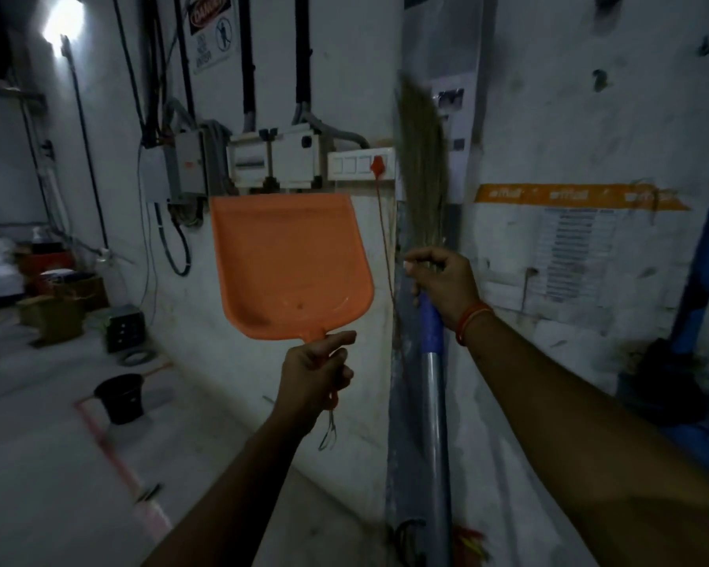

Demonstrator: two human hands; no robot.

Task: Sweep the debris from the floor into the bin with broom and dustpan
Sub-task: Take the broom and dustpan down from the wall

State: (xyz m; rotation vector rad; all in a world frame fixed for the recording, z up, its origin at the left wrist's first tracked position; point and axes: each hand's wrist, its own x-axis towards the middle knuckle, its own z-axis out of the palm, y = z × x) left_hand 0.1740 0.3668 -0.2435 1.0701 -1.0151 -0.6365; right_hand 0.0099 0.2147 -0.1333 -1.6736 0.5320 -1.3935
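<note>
My left hand (312, 372) grips the handle of an orange plastic dustpan (291, 263), held upright in front of the white wall with its pan facing me. A wire loop dangles from the handle's end. My right hand (443, 282) is closed around a grass broom (422, 157) just below its bristles, which point up against the wall corner. The broom's blue and grey handle (434, 403) runs down toward the floor.
Electrical boxes and a switch panel (361, 163) with hanging cables are mounted on the wall behind the dustpan. A black bucket (121, 396) stands on the floor at left, near cardboard boxes (58, 317). A dark object (664, 382) sits at the right wall base.
</note>
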